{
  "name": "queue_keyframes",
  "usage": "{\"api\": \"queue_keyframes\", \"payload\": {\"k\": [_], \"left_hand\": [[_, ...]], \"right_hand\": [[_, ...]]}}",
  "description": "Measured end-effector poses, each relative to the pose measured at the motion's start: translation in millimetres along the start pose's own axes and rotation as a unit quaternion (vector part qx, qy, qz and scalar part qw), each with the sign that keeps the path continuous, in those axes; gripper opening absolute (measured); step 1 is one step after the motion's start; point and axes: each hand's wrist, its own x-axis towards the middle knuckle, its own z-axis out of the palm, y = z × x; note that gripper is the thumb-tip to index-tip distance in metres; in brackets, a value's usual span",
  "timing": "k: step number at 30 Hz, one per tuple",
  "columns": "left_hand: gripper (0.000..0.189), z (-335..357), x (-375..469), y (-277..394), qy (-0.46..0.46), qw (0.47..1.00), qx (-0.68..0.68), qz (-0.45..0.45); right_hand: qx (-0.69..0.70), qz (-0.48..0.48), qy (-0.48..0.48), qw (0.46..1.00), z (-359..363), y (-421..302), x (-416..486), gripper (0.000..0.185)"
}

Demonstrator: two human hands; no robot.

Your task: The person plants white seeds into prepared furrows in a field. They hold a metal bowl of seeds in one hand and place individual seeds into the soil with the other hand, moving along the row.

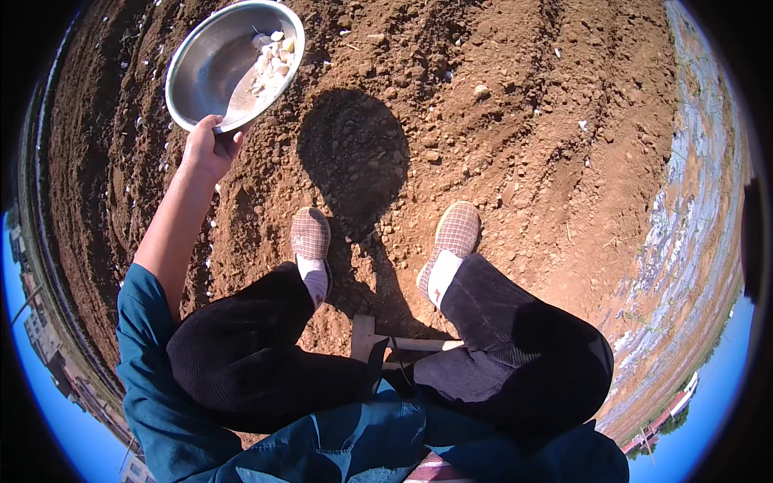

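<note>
My left hand (211, 148) grips the near rim of a round metal basin (208, 66), thumb over the edge. The basin is tilted and held out over the soil at the upper left. A small heap of peeled-apart garlic cloves (275, 63) lies against its right side, and shadow covers part of the inside. My right hand is out of view. Before me is loose brown soil (513, 151) with shallow furrows, and small white pieces, which look like garlic cloves (583, 125), are scattered along it.
My checked shoes (311, 235) stand apart on the soil. A wooden stool or frame (362, 338) shows between my legs. Whitish plastic film (688, 199) covers the ground along the right. Small stones (481, 92) and my head's shadow (356, 151) lie ahead.
</note>
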Motion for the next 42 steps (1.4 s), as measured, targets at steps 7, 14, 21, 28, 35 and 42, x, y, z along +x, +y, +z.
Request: {"api": "queue_keyframes", "payload": {"k": [7,14,21,28,35,42], "left_hand": [[0.044,104.6,108.6,22.0,-0.136,0.989,0.022,0.044],[0.037,167.3,200.8,4.6,-0.164,0.986,0.005,-0.009],[0.012,135.5,318.5,13.2,-0.028,0.997,0.040,-0.056],[0.015,150.3,310.9,-2.0,-0.017,0.996,0.071,-0.050],[0.028,173.4,272.1,-5.5,0.009,0.996,0.072,-0.042],[0.037,178.2,254.9,-1.6,-0.020,0.994,0.099,-0.036]], "right_hand": [[0.016,0.059,-0.012,0.998,14.2,-37.8,-36.1,0.034],[0.008,0.117,-0.016,0.993,19.5,-68.0,-77.6,0.035],[-0.016,0.152,-0.016,0.988,20.9,-88.5,-124.6,0.036],[-0.125,0.179,-0.030,0.975,-0.5,-94.6,-186.1,0.036],[-0.314,-0.252,-0.110,0.909,-78.8,-237.1,-167.7,0.050],[-0.305,-0.231,-0.102,0.919,-72.6,-414.0,-49.1,0.056]]}}
